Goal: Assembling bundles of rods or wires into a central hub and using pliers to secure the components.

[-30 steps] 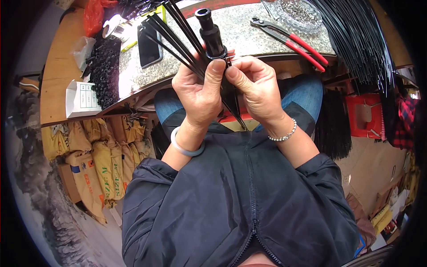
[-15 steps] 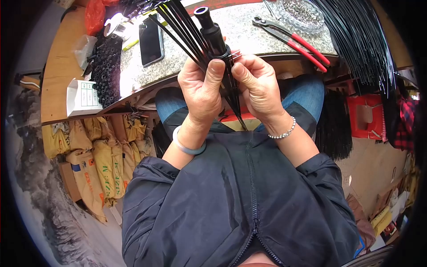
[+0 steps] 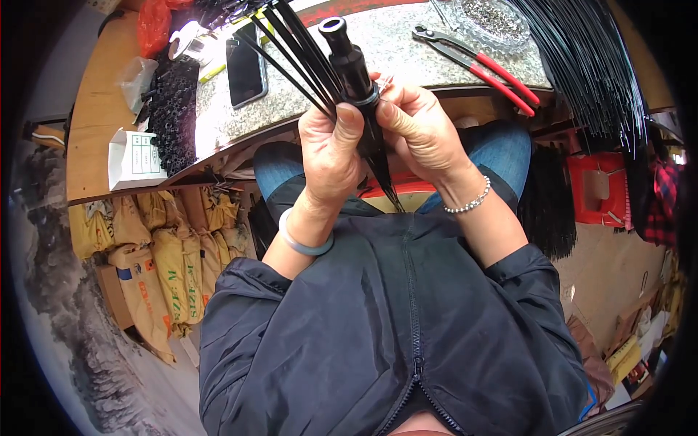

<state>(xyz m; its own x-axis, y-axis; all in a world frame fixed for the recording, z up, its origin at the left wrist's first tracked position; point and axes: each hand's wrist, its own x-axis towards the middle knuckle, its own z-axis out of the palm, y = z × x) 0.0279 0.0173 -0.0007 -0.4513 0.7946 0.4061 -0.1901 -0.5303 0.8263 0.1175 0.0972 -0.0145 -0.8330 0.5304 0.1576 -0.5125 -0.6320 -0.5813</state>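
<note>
My left hand (image 3: 331, 149) is closed round a bundle of thin black ribs (image 3: 302, 54) and the lower part of a black tubular umbrella runner (image 3: 350, 69), its thumb pressed near the collar. The runner stands nearly upright, its round open end toward me. Some ribs fan out to the upper left; others gather to a point below the hands. My right hand (image 3: 422, 134) pinches at the right side of the collar, thumb and forefinger close together. A thin, pale wire-like end shows by its fingertips; the exact grip is partly hidden.
Red-handled pliers (image 3: 476, 69) and a glass dish of small metal parts (image 3: 494, 22) lie on the speckled tabletop. At left are a phone (image 3: 247, 69), black tubular pieces (image 3: 174, 116) and a white box (image 3: 136, 156). Long black rods (image 3: 592, 69) hang over the right edge.
My right hand has turned slightly and its wrist has shifted a little right. The runner tilts slightly differently, and the ribs at upper left have spread a bit.
</note>
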